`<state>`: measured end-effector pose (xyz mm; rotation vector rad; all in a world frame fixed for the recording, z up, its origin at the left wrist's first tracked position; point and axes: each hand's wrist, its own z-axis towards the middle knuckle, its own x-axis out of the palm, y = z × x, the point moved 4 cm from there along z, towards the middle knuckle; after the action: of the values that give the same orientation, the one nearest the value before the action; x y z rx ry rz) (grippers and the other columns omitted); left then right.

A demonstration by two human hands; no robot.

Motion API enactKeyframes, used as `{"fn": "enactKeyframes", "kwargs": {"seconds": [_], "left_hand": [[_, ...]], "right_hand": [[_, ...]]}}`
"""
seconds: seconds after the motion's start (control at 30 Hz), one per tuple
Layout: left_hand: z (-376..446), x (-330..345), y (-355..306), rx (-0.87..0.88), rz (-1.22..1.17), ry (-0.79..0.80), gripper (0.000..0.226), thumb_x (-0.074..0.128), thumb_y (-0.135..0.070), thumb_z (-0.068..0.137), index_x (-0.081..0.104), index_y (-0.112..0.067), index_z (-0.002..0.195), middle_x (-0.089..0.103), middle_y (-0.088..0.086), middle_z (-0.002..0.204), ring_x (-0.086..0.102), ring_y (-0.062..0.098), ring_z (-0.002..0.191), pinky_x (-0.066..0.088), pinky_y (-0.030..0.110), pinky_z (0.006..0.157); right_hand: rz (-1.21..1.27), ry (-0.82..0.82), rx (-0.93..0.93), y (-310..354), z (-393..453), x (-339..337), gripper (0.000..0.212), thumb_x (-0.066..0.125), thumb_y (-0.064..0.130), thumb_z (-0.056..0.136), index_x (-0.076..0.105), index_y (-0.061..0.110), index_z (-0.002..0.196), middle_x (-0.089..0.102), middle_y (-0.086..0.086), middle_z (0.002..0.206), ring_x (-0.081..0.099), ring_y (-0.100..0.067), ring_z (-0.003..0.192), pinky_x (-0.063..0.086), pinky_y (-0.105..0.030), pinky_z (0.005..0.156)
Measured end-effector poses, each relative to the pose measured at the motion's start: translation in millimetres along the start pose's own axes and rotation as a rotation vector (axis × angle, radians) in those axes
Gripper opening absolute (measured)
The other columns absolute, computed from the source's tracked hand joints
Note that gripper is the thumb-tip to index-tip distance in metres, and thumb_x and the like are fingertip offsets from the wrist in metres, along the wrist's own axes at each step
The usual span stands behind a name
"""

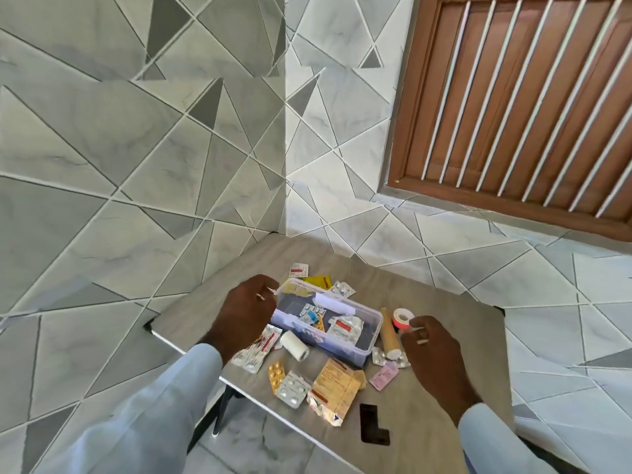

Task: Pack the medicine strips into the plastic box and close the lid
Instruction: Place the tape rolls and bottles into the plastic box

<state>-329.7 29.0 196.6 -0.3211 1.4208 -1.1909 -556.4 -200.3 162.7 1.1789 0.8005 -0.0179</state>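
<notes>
Head view. The box (345,331) is clear plastic and stands open in the middle of a small grey table (441,408), with some strips (343,325) already lying inside on its dark bottom. I cannot make out a lid for sure; a white flat piece (333,304) lies along the far rim, but what it is stays unclear.

The left hand (244,313) is at the left end of the box, its back turned to the camera. The fingers are curled at the rim, but they are hidden behind the hand, so I cannot tell if they grip the box.

The right hand (434,350) is to the right of the box, fingers bent, the tips near a red tape roll (403,318). Whether they touch or pinch it I cannot tell.

More strips lie loose on the table: a silver one (254,350) partly under the left wrist, an orange one (276,374), a white one (292,388), a pink one (385,374), and some behind the box (342,288). A bandage roll (294,345) and a brown tube (390,333) lie beside the box. Both sleeves are cut off by the lower edge.
</notes>
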Motion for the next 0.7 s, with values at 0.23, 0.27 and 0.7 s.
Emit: {"fn": "enactKeyframes", "kwargs": {"seconds": [0.23,0.27,0.7], "left_hand": [[36,67,65,-0.189,0.077,0.145,0.016,0.066,-0.019,0.080,0.062,-0.027,0.094,0.068,0.001,0.092,0.064,0.015,0.076,0.044,0.013,0.060],[37,79,76,-0.201,0.134,0.192,0.020,0.068,-0.027,0.079,0.062,-0.026,0.098,0.068,-0.001,0.097,0.064,0.016,0.086,0.047,0.020,0.069],[48,165,157,-0.099,0.505,0.292,0.071,0.063,-0.070,0.058,0.056,-0.026,0.113,0.063,0.002,0.113,0.057,0.027,0.105,0.046,0.042,0.087]], "right_hand": [[-0.085,0.235,0.129,-43,34,89,0.014,0.061,0.021,0.091,0.058,0.018,0.104,0.067,-0.001,0.103,0.060,-0.015,0.083,0.049,-0.023,0.068],[-0.079,0.234,0.173,-51,35,100,0.016,0.061,0.024,0.090,0.058,0.022,0.105,0.066,0.002,0.100,0.062,-0.015,0.083,0.053,-0.027,0.069],[-0.201,0.036,0.609,-93,25,166,0.012,0.050,0.027,0.094,0.057,0.028,0.104,0.061,0.004,0.102,0.058,-0.015,0.090,0.052,-0.032,0.084]]}}
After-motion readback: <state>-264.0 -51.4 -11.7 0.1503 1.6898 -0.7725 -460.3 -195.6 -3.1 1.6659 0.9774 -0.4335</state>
